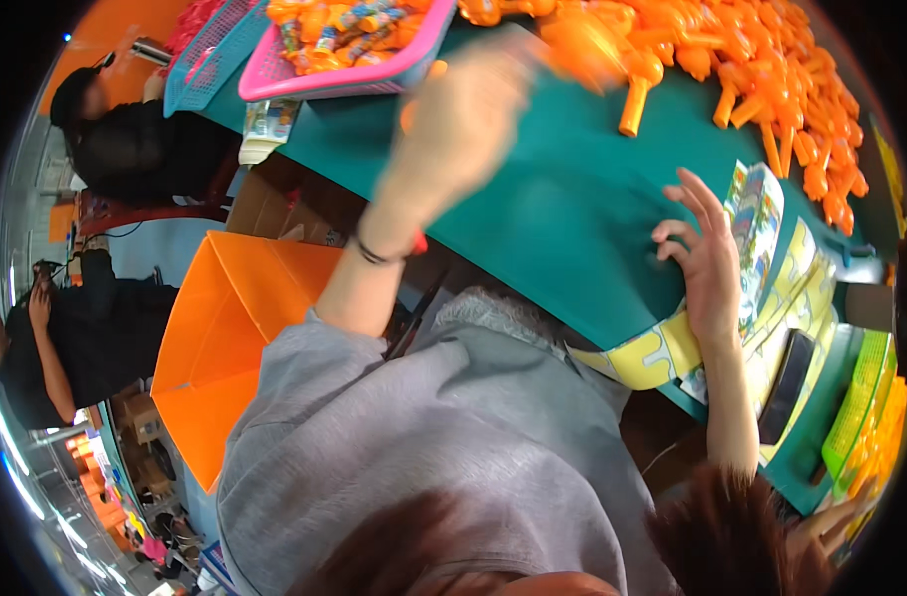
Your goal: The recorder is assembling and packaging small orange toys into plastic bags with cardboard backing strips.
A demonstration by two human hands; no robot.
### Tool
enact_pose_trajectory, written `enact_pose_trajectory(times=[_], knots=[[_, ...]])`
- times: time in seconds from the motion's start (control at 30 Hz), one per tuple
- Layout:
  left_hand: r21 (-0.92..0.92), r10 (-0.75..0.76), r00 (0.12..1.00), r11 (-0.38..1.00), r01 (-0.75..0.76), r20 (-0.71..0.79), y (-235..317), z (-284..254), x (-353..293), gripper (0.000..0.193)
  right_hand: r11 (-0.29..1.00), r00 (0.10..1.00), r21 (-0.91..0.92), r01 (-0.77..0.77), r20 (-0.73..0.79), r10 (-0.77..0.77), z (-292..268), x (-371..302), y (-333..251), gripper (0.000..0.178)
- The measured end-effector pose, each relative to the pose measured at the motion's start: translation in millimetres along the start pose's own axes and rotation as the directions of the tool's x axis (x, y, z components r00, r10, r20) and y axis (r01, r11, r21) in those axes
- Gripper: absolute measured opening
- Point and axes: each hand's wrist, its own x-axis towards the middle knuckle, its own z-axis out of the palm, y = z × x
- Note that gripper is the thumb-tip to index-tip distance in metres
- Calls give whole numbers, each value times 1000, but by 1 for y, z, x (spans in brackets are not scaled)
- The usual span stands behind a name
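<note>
My left hand (458,124) is over the green table, smeared by motion, between a pink basket and a heap of orange plastic pieces (761,70). A blurred orange piece (580,50) is beside its fingertips; whether they grip it is unclear. My right hand (709,263) hovers at the table's right side with bent fingers apart and nothing visible in them. Close beside it lies a strip of colourful printed labels (758,223). A yellow patterned strip (647,360) curls past that wrist toward my lap.
The pink basket (349,82) holds orange pieces with printed wraps. A blue basket (190,84) stands left of it. An orange bin (215,328) is by my left elbow. On the right are a black oblong object (787,385), a green mesh basket (858,402) and another person's hand (831,526).
</note>
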Motion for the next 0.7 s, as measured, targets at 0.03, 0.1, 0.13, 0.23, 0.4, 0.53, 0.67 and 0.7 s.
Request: enact_pose_trajectory(times=[0.03, 0.1, 0.13, 0.23, 0.4, 0.53, 0.67, 0.7], knots=[[166, 82, 981, 985, -52, -177, -21, -30, 17, 23, 1000, 1000, 13, -9, -3, 9, -5, 1, 4, 62], [545, -60, 921, 790, 280, -386, -65, -96, 51, 18, 1000, 1000, 16, 5, 24, -6, -6, 2, 1, 63], [899, 536, 835, 418, -132, -126, -94, -117, 64, 18, 1000, 1000, 6, 5, 28, -5, -5, 2, 0, 61], [822, 174, 977, 570, 4, -125, -101, -126, 87, 18, 1000, 999, 18, 19, 30, -20, -8, 0, 2, 59], [235, 203, 979, 953, -193, -19, -29, -27, 55, 23, 908, 919, -294, 297, -171, -356, -10, -1, 19, 67], [-162, 31, 699, 979, 122, 714, 83, 49, -22, 54, 730, 745, -309, 610, -92, -661, -5, -5, 16, 78], [-156, 108, 768, 988, -10, 632, 108, 103, -57, 55, 797, 808, -227, 560, -64, -586, -2, -10, 1, 83], [-163, 115, 758, 987, -11, 643, 111, 104, -56, 55, 788, 788, 11, 615, -9, -615, -9, -5, 0, 58]])
